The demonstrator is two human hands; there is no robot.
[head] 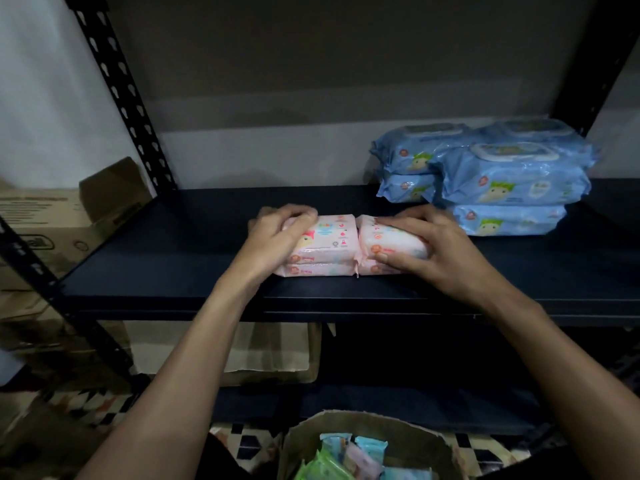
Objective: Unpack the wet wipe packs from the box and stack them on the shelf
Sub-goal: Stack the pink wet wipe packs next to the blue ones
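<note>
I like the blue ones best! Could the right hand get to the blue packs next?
Probably yes. The right hand grips a pink pack just beside the blue packs. Nothing stands between them, but it must let go first.

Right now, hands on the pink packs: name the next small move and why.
Probably let go and reach for the box: the left pink stack under the left hand and the right pink stack under the right hand already sit side by side on the shelf, and more packs wait in the box.
</note>
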